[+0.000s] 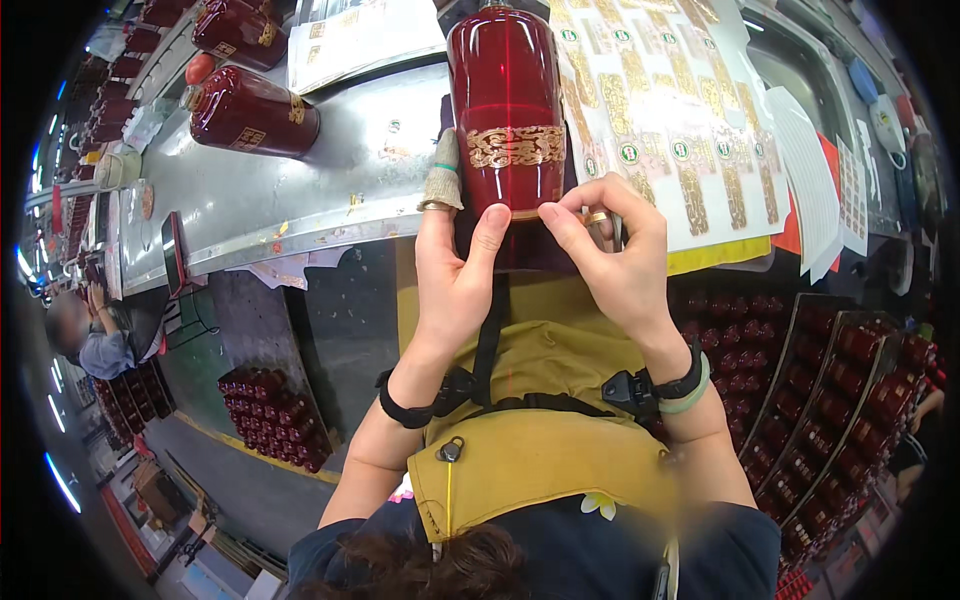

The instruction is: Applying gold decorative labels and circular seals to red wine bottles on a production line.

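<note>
Grey metal tabletop [360, 165] with two dark red bottles [255, 112] at left, white papers [365, 45] toward the back, a gold-banded bottle [508, 112] over dark material [535, 245] mid-tabletop, and sheets of gold stickers [655, 110] at right.

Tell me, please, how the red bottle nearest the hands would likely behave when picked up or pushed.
The red bottle would probably feel rigid and could be breakable, as its body looks like glass. Its smooth, shiny surface suggests it may be somewhat slippery. Its sides look rounded, so it might roll if laid down.
</note>
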`<state>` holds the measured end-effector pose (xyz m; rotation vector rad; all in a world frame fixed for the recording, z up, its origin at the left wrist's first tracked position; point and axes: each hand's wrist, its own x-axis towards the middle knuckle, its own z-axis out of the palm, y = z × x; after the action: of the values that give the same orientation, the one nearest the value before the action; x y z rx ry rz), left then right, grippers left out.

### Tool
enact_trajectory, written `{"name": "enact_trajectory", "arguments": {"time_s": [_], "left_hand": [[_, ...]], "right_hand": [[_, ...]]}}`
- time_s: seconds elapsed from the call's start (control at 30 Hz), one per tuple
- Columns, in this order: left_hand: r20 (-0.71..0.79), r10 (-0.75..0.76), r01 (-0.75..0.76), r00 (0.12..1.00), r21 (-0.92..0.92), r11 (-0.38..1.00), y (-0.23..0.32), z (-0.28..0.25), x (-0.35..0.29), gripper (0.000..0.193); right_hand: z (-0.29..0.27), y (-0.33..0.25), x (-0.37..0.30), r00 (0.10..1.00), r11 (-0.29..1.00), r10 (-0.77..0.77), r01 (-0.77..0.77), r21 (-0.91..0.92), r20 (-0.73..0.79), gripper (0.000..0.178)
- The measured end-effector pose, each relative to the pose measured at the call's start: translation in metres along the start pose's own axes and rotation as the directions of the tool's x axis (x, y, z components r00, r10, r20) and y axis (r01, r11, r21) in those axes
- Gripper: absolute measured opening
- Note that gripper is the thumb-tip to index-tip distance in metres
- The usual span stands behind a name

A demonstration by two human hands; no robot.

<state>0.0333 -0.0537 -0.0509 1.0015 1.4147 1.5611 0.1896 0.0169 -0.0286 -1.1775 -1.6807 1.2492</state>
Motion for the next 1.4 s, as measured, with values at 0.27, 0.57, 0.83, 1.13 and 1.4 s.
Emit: {"name": "enact_trajectory", "arguments": {"time_s": [0.27, 0.57, 0.83, 1.13, 1.4], "left_hand": [[-0.038, 0.082, -0.081, 0.996, 0.017, 0.997, -0.013, -0.004, 0.0, 0.056], [0.092, 0.721, -0.572, 0.687, 0.681, 0.458, -0.021, -0.001, -0.008, 0.03], [0.167, 0.744, -0.596, 0.647, 0.72, 0.356, -0.018, -0.007, 0.002, 0.027], [0.097, 0.755, -0.575, 0.649, 0.713, 0.402, -0.028, -0.003, 0.0, 0.027], [0.158, 0.744, -0.555, 0.649, 0.767, 0.321, -0.025, -0.002, -0.002, 0.026]], "right_hand": [[-0.001, -0.001, 0.001, 1.0, 1.0, -0.016, 0.016, -0.02, 0.004, 0.014], [0.001, -0.001, 0.001, 1.0, 0.999, -0.024, 0.024, -0.021, 0.002, 0.015], [0.001, -0.003, 0.003, 1.0, 1.0, -0.026, 0.026, -0.01, 0.012, 0.015], [-0.038, -0.002, 0.016, 0.976, 0.999, 0.01, 0.0, -0.047, 0.217, 0.014], [-0.037, 0.005, 0.015, 0.978, 0.996, -0.045, 0.059, -0.062, 0.204, 0.013]]}}
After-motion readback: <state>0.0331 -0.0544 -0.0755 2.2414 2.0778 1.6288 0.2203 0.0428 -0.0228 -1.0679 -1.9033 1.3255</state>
